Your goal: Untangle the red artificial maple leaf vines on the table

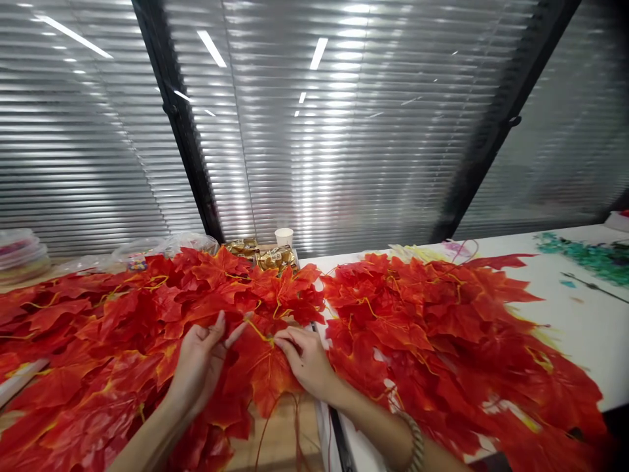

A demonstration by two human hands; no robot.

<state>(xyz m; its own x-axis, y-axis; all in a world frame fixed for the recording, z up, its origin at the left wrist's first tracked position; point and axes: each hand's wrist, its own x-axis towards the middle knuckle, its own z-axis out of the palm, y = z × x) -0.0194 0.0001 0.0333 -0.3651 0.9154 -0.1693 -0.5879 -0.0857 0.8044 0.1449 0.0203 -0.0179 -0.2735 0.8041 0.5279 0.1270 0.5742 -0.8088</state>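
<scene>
At lower centre, the right hand point(307, 360) pinches the yellow stem point(257, 329) of 1 red leaf point(269, 377) — best done lightly. The left hand point(200, 357), fingers spread, could steady its tip.

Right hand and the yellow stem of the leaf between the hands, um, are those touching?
Touching. The head view shows the right hand with its fingertips pinched at the lower end of the yellow stem, where it meets the leaf.
</scene>
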